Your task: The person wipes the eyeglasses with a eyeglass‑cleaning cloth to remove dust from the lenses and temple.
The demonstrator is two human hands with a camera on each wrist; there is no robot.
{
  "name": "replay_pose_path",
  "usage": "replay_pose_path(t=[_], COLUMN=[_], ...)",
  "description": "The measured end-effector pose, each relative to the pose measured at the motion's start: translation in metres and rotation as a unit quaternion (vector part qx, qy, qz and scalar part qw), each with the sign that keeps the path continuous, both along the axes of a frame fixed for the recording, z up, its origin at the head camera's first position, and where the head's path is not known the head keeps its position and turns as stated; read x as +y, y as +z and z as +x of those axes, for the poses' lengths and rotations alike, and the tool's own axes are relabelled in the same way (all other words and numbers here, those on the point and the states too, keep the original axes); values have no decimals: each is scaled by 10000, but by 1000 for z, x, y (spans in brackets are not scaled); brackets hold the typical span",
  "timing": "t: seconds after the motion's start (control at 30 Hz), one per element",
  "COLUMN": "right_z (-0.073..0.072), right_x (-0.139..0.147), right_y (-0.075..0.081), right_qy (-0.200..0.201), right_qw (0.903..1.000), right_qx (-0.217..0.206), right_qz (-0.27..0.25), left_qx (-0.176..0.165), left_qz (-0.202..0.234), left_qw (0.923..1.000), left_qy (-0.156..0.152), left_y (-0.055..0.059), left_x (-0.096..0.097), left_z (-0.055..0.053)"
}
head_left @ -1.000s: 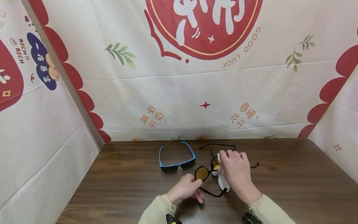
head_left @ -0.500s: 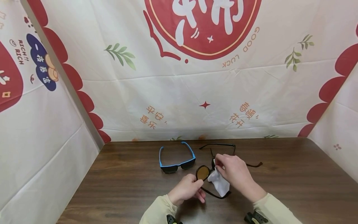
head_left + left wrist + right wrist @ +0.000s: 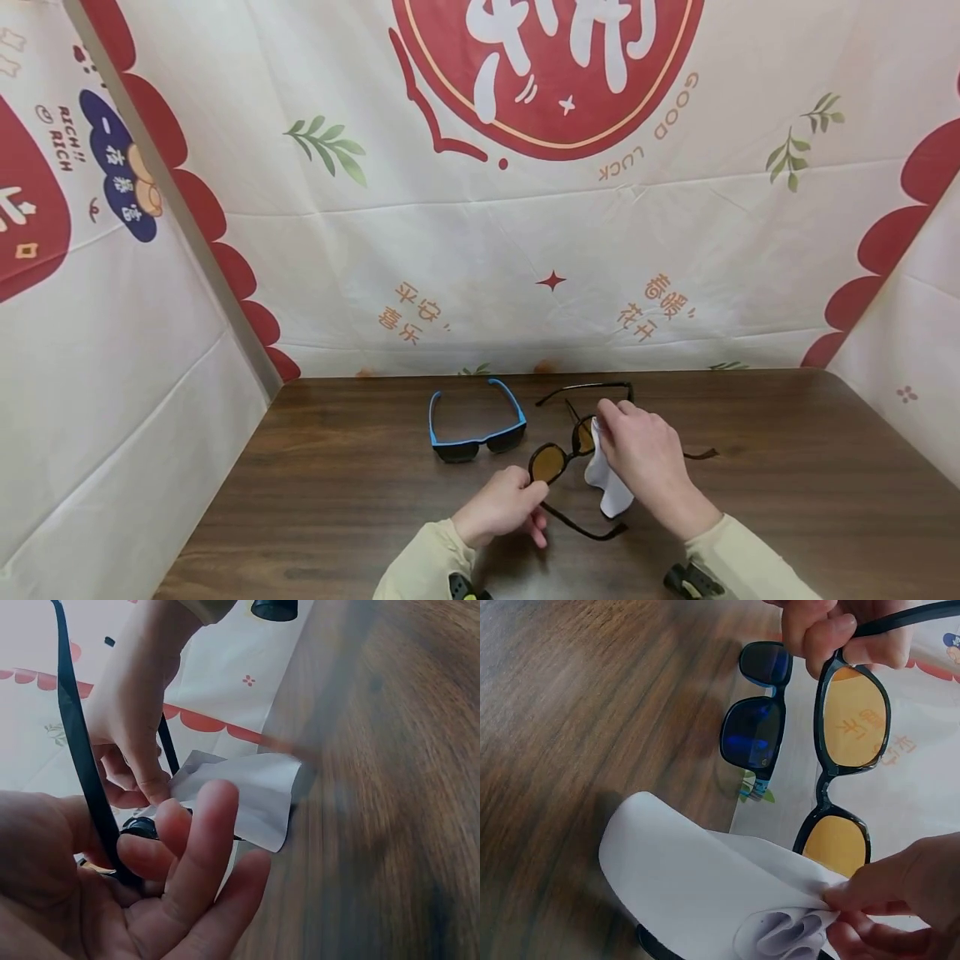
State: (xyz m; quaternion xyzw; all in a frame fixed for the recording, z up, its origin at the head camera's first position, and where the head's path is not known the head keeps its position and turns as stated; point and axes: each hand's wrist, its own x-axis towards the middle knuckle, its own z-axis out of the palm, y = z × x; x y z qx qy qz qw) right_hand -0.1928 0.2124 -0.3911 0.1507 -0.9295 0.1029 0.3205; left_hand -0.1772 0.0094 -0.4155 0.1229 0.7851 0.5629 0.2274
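Black-framed glasses with amber lenses (image 3: 547,463) are held up over the table by my left hand (image 3: 501,507), which grips the frame at its left corner beside the hinge. In the left wrist view, one black temple (image 3: 79,742) rises past the curled fingers. My right hand (image 3: 643,454) pinches a white cloth (image 3: 613,487) at the other lens; the cloth hangs down below the fingers. The right wrist view has the cloth (image 3: 682,877) bunched near the thumb, overlapping the lower part of that amber lens (image 3: 836,846).
Blue-framed sunglasses with dark lenses (image 3: 504,439) lie on the wooden table (image 3: 337,500), left of the held pair. Behind the right hand is another black-framed pair (image 3: 596,385), mostly hidden. A printed white curtain (image 3: 480,250) stands along the table's back edge.
My right hand and the cloth shifted left and down over the far lens, then back right and up, uncovering part of that lens. My left hand has barely moved.
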Motion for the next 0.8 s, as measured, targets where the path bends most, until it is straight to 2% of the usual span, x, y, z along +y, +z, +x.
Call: replay_pose_path(t=[0.13,0.23,0.37,0.47,0.53,0.63,0.8], right_z=[1,0,-2,-4,-4,-4,-4], right_x=[1,1,2,2,2,2,2], right_y=[-1,-1,0,0,0,0,4], right_qy=[-69,36,492,861,956,918,659], right_qw=[9994,9992,9981,9955,9943,9948,9975], right_qx=[-98,-43,-38,-244,-393,-420,-7], right_qz=[-326,-399,-367,-314,-251,-98,263], left_qx=[127,246,288,201,145,119,188], left_qz=[3,-12,-81,-91,-74,-44,-70], left_qw=[9999,9997,9995,9998,9999,9999,9998], left_qy=[1,-13,-32,10,23,38,33], left_y=[1,2,2,3,3,4,5], left_x=[0,1,1,3,4,4,2], left_z=[1,2,2,1,0,-1,-1])
